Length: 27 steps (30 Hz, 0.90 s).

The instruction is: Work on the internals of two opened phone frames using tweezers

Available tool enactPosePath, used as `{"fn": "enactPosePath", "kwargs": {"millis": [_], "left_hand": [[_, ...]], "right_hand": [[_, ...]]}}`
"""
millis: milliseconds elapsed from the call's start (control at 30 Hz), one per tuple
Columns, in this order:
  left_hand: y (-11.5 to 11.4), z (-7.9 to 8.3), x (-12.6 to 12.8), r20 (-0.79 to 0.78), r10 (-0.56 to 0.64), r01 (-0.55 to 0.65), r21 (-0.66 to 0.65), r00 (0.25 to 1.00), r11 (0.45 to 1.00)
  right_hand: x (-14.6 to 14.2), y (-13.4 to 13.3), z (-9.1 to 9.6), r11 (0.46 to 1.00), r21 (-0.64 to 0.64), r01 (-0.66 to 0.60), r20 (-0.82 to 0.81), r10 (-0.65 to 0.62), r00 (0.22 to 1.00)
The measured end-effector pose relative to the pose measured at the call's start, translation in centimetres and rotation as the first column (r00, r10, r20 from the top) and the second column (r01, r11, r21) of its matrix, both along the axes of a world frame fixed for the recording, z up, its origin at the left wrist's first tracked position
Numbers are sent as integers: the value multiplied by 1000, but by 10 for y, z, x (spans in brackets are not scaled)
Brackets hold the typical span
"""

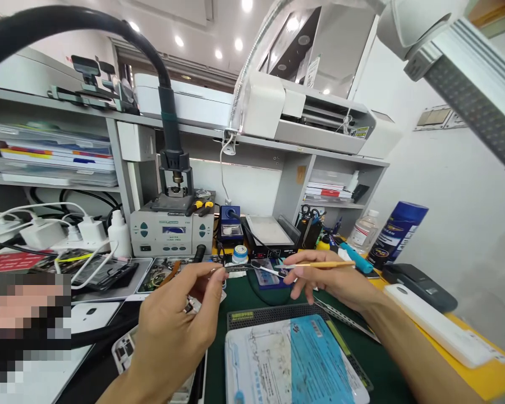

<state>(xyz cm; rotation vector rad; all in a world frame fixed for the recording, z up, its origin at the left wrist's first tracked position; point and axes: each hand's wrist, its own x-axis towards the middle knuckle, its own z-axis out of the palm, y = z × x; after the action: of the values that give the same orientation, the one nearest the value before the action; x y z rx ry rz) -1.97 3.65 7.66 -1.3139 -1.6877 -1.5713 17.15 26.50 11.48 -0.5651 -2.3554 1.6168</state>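
My left hand [180, 320] is raised at the middle, thumb and forefinger pinched together; what sits between the fingertips is too small to make out. Across from it, my right hand [320, 280] grips a slim tool with a yellow-brown handle [320, 264], lying nearly level and pointing left. I cannot tell what its tip is. A white stick with a dark end [267, 269] shows between the two hands. Below them, a worn blue and white packet [273, 359] lies on a dark work pad [256, 320] over the green mat [216, 342].
Behind the hands stand a grey hot-air station [172, 231], a soldering station [230, 224] and a small hot plate [269, 231]. A blue spray can [398, 233] and clear bottle [363, 229] are at right. Phone parts [124, 350] lie at left; a lamp [475, 84] hangs above.
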Motion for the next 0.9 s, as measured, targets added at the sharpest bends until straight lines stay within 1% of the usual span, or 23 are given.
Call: {"fn": "enactPosePath", "kwargs": {"millis": [33,100,133,200,267,333,400,500,600,667,733,800,900], "left_hand": [[0,0,-1,29,7,-7,-4,1000,1000],[0,-1,-2,80,27,-27,-8,996,1000],[0,-1,-2,102,37,-36,-12,994,999],[0,-2,-3,140,56,-52,-28,989,998],[0,-2,-5,179,67,-60,-47,981,997],[-1,-1,-8,232,84,-75,-50,969,996],[-2,2,-12,296,105,-100,-32,950,994],[-3,8,-21,381,128,-132,-15,916,991],[-4,11,-28,412,111,-112,-21,905,993],[-4,11,-31,398,74,-63,-41,914,997],[-5,11,-31,378,25,7,-84,925,996],[-4,11,-29,366,-30,85,-134,930,987],[-4,12,-23,355,-116,191,-185,928,964]], "right_hand": [[5,4,3,999,27,25,8,-25,1000],[13,13,7,986,125,107,16,-110,994],[17,18,8,969,192,159,16,-165,986],[22,27,9,910,330,250,12,-269,963],[25,35,8,855,439,278,31,-323,946],[26,41,5,836,495,239,79,-317,945],[26,44,3,848,496,187,123,-282,952],[24,37,1,900,412,139,126,-208,970],[16,15,-2,956,286,62,94,-92,991],[6,-4,-5,974,226,-10,100,-13,995],[-6,-21,-9,977,211,-43,114,19,993],[-17,-33,-12,968,246,-50,144,14,990],[-24,-34,-11,937,344,-58,209,-16,978]]}}
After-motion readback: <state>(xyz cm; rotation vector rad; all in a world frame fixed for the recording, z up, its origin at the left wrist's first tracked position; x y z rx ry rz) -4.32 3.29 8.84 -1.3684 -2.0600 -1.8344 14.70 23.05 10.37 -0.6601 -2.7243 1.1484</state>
